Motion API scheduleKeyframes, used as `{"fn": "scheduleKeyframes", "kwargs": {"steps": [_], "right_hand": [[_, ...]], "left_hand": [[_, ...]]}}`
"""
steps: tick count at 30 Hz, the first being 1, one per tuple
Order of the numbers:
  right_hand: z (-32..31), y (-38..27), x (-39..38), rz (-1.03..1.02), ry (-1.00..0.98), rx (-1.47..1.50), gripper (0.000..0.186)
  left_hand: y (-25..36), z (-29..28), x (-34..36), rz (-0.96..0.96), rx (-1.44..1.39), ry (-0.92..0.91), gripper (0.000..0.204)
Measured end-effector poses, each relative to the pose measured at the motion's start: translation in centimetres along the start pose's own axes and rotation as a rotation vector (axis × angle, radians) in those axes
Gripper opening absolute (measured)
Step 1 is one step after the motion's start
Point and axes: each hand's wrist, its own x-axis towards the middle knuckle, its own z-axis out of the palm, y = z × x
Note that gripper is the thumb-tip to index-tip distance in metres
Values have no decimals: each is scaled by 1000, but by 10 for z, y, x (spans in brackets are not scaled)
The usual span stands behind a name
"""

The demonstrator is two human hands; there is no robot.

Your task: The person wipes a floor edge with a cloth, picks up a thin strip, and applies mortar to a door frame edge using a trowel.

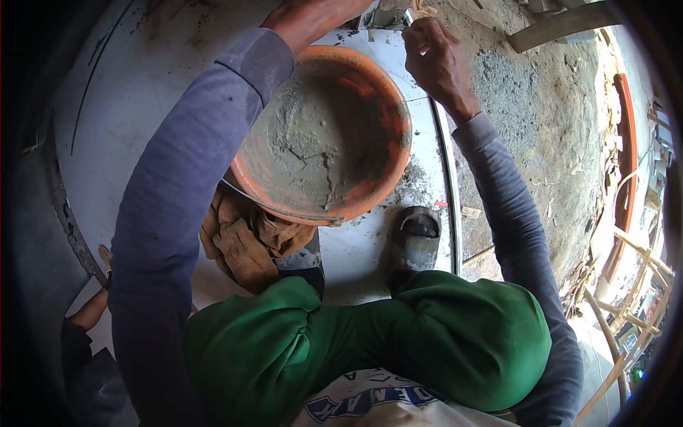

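Note:
An orange bucket (404, 135) of wet grey mortar (306, 146) stands on the pale floor in front of my knees. Beyond its far rim my left hand (320, 18) reaches across toward the right; the upper edge of the picture cuts off its fingers. My right hand (437, 60) is past the bucket's right side, fingers curled closed. Whatever lies in its grip is too hidden to name. Between the two hands, at the top edge, sits a mortar-stained grey piece (390, 18), with a pale fibrous scrap (424, 10) next to my right fingers.
A crumpled brown cloth (245, 245) lies against the bucket's near left side. My sandalled right foot (418, 238) stands by a floor edge. Rough ground (526, 142) spreads rightward, with a curved board (565, 27) and bamboo poles (640, 285). Another person's arm (91, 309) shows at left.

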Motion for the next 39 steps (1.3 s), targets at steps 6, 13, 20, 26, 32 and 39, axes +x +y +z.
{"fn": "scheduleKeyframes", "kwargs": {"steps": [6, 13, 20, 26, 32, 39], "right_hand": [[-12, -16, 11, -35, 112, -20, 13], [-6, -29, -25, 2, 98, 88, 11], [26, -19, -23, 8, 73, 98, 15], [22, -21, -15, -56, 168, 89, 16], [-10, -39, -5, -165, 248, -6, 16], [-27, -41, -18, -88, 252, 11, 11]], "left_hand": [[7, -10, -3, -91, -19, -62, 50], [0, 0, 2, -51, 53, -68, 53], [-7, 5, 2, -12, 37, -28, 52], [-2, 0, 1, -29, 32, -42, 50], [4, -2, -1, -79, 14, -74, 51], [5, -5, -1, -72, -2, -104, 49]]}}
